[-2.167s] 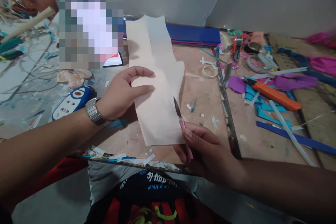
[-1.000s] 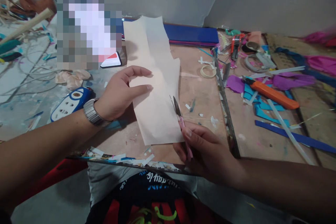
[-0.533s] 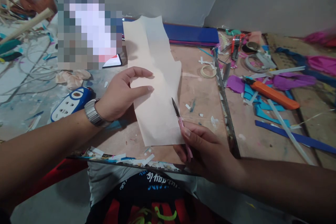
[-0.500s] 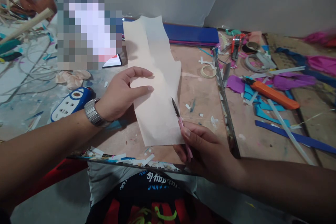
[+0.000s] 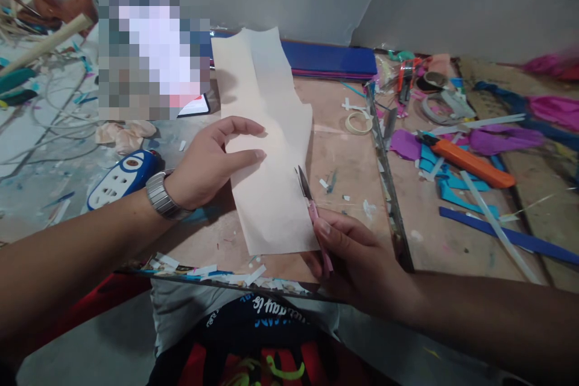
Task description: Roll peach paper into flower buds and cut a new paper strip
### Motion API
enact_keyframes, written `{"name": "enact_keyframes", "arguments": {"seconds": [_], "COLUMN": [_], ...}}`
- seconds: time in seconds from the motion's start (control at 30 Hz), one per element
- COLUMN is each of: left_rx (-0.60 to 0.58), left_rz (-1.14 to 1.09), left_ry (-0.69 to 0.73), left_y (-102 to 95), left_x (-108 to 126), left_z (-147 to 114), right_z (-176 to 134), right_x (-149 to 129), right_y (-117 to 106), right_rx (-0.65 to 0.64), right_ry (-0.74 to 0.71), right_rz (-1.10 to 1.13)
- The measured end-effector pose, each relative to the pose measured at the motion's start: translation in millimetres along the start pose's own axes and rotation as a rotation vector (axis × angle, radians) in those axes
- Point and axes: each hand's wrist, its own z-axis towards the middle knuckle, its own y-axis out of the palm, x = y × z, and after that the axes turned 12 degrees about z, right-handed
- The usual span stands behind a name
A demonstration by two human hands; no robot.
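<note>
A long cream sheet of paper point(image 5: 271, 205) with a wavy right edge and a lengthwise crease lies before me. My left hand point(image 5: 217, 160) holds it at its left side, with thumb and index finger bent over the top; the other fingers are hidden. My right hand point(image 5: 346, 244) grips small pink-handled scissors point(image 5: 313, 211) at the lower right edge of the sheet. Their blades are slightly apart, with the paper's edge beside them, and the tips point away from me.
Left of the sheet are a blue-and-white power strip point(image 5: 118, 180) and a phone point(image 5: 194, 105). A tape roll point(image 5: 359, 123) lies to the right. Farther right are an orange cutter point(image 5: 474, 161) and coloured scraps. A blue stack point(image 5: 335, 61) borders the wall.
The scissor blades have parted from closed, and the sheet's lower edge has shifted slightly toward me. My left hand has stayed almost still.
</note>
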Motion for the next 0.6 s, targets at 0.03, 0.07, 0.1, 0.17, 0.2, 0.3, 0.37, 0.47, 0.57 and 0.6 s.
{"name": "enact_keyframes", "arguments": {"seconds": [0.03,0.07,0.1,0.17,0.2,0.3,0.37,0.47,0.57,0.6], "left_rx": [-0.004,-0.009,-0.014,-0.021,-0.021,-0.006,0.003,0.004,0.003,0.001], "left_rz": [0.002,0.005,0.010,0.020,0.024,0.024,0.022,0.019,0.019,0.017], "left_ry": [-0.001,-0.002,-0.002,-0.003,-0.005,-0.013,-0.016,-0.012,-0.019,-0.023], "left_y": [0.3,0.6,0.8,0.9,0.8,0.4,0.3,0.3,0.4,0.5], "left_x": [0.0,0.0,0.1,0.2,0.2,0.2,0.0,-0.2,0.2,0.5], "left_z": [-0.2,-0.5,-0.7,-1.2,-1.4,-1.6,-1.6,-1.4,-1.5,-1.5], "right_z": [0.0,-0.1,0.0,0.1,0.2,0.4,0.3,0.0,-0.3,-0.4], "right_x": [0.2,0.4,0.6,0.7,0.7,0.1,-0.7,-1.9,-3.2,-3.5], "right_y": [-0.3,-0.6,-1.0,-1.7,-2.0,-2.1,-1.3,0.6,2.1,2.4], "right_rx": [0.006,0.020,0.035,0.056,0.057,0.036,0.036,0.032,0.032,0.041], "right_ry": [-0.005,-0.006,-0.005,-0.003,0.003,0.000,-0.003,0.007,0.021,0.022], "right_rz": [-0.009,-0.015,-0.017,-0.018,-0.022,-0.035,-0.054,-0.071,-0.071,-0.079]}}
